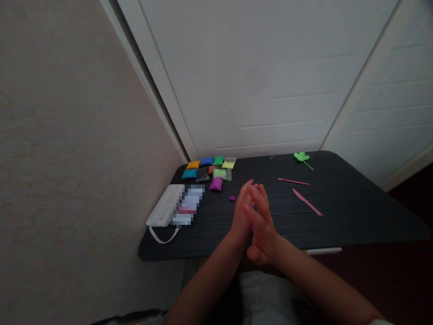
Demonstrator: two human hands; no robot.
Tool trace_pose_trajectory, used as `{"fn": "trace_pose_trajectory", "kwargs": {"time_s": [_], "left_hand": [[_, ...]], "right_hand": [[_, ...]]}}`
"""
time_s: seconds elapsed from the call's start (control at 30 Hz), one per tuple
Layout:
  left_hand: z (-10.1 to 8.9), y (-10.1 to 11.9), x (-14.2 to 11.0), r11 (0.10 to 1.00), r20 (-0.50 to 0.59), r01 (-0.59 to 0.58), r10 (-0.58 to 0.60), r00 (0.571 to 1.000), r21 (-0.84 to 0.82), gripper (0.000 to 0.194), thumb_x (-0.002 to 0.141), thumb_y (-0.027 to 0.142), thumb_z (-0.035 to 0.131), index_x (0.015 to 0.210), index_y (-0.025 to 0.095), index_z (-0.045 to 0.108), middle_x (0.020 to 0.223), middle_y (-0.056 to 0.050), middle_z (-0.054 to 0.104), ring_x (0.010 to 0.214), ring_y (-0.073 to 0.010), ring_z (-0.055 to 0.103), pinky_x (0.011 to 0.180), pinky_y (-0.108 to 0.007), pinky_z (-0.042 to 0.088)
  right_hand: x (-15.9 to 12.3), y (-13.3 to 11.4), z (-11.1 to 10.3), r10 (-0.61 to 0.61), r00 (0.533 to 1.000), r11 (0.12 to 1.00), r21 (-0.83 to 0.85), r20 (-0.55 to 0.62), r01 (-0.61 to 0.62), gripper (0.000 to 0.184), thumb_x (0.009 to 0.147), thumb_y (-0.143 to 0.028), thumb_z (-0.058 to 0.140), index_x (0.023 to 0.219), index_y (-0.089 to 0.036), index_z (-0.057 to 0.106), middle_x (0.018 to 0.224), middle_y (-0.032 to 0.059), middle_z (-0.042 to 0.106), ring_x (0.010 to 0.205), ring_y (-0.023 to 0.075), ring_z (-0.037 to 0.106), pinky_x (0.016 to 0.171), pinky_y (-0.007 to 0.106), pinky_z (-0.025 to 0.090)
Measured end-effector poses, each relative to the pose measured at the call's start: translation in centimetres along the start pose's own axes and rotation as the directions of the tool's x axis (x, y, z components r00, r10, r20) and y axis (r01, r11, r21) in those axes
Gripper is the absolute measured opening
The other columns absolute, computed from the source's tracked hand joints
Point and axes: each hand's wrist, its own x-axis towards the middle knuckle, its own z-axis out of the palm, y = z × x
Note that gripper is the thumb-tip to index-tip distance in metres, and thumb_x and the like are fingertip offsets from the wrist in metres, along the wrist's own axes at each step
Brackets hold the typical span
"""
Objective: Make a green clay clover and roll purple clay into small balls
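Note:
My left hand [241,220] and my right hand [265,228] are held palm to palm above the front part of the table, fingers stretched out and pointing away from me. Between the palms a bit of purple clay [252,228] shows; most of it is hidden. To the left of my hands, a small purple clay piece [232,198] lies on the table. Just behind that piece sits a purple clay packet [216,183]. On the right lie a pink modelling knife [307,201] and a thin pink modelling stick [293,181].
Several coloured clay packets [191,174] lie at the back left of the black table [355,212]. A phone [188,205] is beside a white box-like device [166,205], with a white cable [164,242] in front. A green clover shape [301,156] rests at the back right.

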Motion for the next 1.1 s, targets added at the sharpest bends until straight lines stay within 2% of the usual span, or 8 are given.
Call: {"fn": "trace_pose_trajectory", "kwargs": {"time_s": [0.2,0.27,0.37,0.47,0.6,0.8,0.93,1.1], "left_hand": [[-0.3,0.2,0.5,0.998,-0.024,-0.028,0.03,0.999,0.064,0.037,0.081,0.043,0.038,0.113,0.026,0.047,0.123,-0.007,0.048,0.117,-0.0221,0.041,0.092,-0.038,0.038],[0.1,0.6,0.6,0.992,-0.053,-0.075,0.08,0.995,0.098,0.034,0.081,0.039,0.039,0.111,0.025,0.048,0.125,-0.007,0.047,0.118,-0.021,0.04,0.093,-0.036,0.036],[0.9,1.5,0.7,0.981,-0.127,-0.12,0.14,0.982,0.155,0.03,0.082,0.031,0.04,0.109,0.021,0.049,0.123,-0.008,0.047,0.116,-0.0187,0.041,0.097,-0.033,0.032],[1.3,2.5,0.5,0.97,-0.176,-0.164,0.195,0.965,0.179,0.03,0.084,0.029,0.035,0.108,0.019,0.05,0.12,-0.009,0.05,0.113,-0.0171,0.044,0.096,-0.031,0.032],[1.1,2.6,0.5,0.961,-0.204,-0.19,0.23,0.952,0.2,0.031,0.085,0.031,0.034,0.111,0.021,0.048,0.121,-0.008,0.049,0.112,-0.0182,0.045,0.092,-0.034,0.036],[1.2,1.8,-0.1,0.962,-0.165,-0.208,0.237,0.957,0.178,0.034,0.085,0.035,0.034,0.111,0.02,0.048,0.119,-0.008,0.05,0.113,-0.0171,0.044,0.095,-0.031,0.033],[1.3,2.2,0.3,0.97,-0.185,-0.176,0.207,0.961,0.17,0.035,0.085,0.037,0.03,0.11,0.022,0.048,0.121,-0.008,0.049,0.113,-0.0178,0.044,0.09,-0.032,0.037],[0.9,2.3,1.2,0.972,-0.184,-0.178,0.205,0.961,0.152,0.036,0.085,0.038,0.031,0.114,0.023,0.045,0.122,-0.007,0.049,0.115,-0.0174,0.042,0.091,-0.034,0.036]], "right_hand": [[-0.9,-0.3,0.2,-0.118,0.975,0.992,-0.013,0.19,0.122,0.073,0.074,-0.064,0.026,0.135,-0.024,0.014,0.144,0.0075,0.004,0.128,0.0305,0.017,0.104,0.051,0.011],[-0.5,-0.3,0.1,-0.112,0.98,0.994,0.012,0.166,0.112,0.073,0.074,-0.065,0.026,0.135,-0.026,0.014,0.144,0.0057,0.003,0.129,0.0299,0.014,0.104,0.05,0.012],[0.4,0.3,-0.1,0.038,0.995,0.998,0.055,0.097,-0.043,0.069,0.077,-0.063,0.019,0.135,-0.027,0.011,0.144,0.0025,0.002,0.13,0.0307,0.007,0.102,0.053,0.016],[0.3,0.8,-0.2,0.152,0.984,0.984,0.077,0.091,-0.159,0.068,0.079,-0.06,0.017,0.135,-0.024,0.007,0.144,0.0032,0.001,0.13,0.031,0.005,0.101,0.055,0.017],[-0.2,0.2,0.1,0.091,0.991,0.987,0.125,0.096,-0.103,0.069,0.078,-0.059,0.021,0.135,-0.023,0.008,0.144,0.0059,0.0,0.13,0.0316,0.007,0.1,0.055,0.018],[1.2,0.3,0.1,0.115,0.99,0.983,0.153,-0.075,-0.103,0.065,0.08,-0.058,0.015,0.135,-0.023,0.009,0.144,0.0026,0.003,0.131,0.0284,0.006,0.103,0.053,0.012],[0.0,0.7,0.5,0.14,0.99,0.981,0.132,-0.002,-0.139,0.068,0.079,-0.059,0.019,0.135,-0.022,0.01,0.144,0.0059,0.003,0.13,0.0306,0.007,0.102,0.054,0.014],[-1.2,-0.5,1.1,-0.049,0.998,0.995,0.086,0.043,0.045,0.068,0.077,-0.06,0.022,0.135,-0.026,0.012,0.144,0.0067,0.003,0.13,0.0306,0.012,0.101,0.053,0.019]]}}
